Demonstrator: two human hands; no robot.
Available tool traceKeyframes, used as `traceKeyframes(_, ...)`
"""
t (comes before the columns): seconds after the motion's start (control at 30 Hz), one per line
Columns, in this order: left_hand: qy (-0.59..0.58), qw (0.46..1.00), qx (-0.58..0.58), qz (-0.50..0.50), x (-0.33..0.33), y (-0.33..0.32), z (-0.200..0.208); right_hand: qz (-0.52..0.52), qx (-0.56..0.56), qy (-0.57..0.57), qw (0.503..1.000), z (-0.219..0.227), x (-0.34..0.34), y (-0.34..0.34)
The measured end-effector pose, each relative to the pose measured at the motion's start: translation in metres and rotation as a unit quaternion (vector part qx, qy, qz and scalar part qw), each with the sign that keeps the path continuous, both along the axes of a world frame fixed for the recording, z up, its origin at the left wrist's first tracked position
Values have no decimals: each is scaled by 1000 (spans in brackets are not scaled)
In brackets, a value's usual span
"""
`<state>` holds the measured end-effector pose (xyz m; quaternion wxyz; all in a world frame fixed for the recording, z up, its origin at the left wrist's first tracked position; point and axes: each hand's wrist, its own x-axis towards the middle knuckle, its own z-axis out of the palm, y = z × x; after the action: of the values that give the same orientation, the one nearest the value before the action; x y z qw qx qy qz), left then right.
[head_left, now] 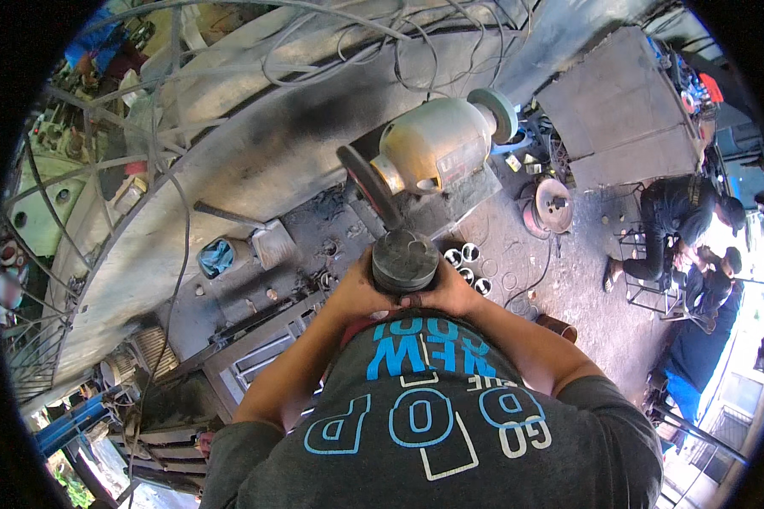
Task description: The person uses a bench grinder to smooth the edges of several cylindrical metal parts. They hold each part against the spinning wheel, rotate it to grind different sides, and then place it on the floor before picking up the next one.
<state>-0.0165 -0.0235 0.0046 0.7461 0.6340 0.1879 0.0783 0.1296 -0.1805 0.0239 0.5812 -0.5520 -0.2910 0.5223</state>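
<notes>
Both my hands hold a dark round metal piece, apparently a piston point(405, 260), in front of my body. My left hand point(358, 287) grips its left side, and my right hand point(452, 290) wraps round its right side, with the fingers partly hidden beneath it. Just beyond the piston stands a bench grinder with a worn yellow-grey motor body point(429, 146). Its dark left wheel point(369, 187) comes down close to the piston's far edge; whether they touch I cannot tell. A paler grey wheel point(494, 116) sits at the grinder's other end.
Several shiny metal cylinders point(465, 263) stand right of my hands. Farther right are a round reel-like object point(548, 208) with a cable and two people point(692, 233) seated low. A small container with blue cloth point(216, 257) lies left. Metal bars point(157, 127) and loose cables point(373, 38) fill the far side.
</notes>
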Motion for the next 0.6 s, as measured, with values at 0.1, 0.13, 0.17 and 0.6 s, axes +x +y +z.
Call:
traceKeyframes(0.1,77,993,-88,9,-4,3,-5,-5,-69,47,997,-5,-1,7)
traceKeyframes(0.13,103,993,-61,-2,-5,5,-5,28,-72,51,996,-1,5,5)
traceKeyframes(0.17,113,993,-28,0,-4,6,-4,-16,-37,29,999,-1,-1,12)
traceKeyframes(0.6,86,985,-148,20,2,19,20,51,-154,282,946,1,10,37)
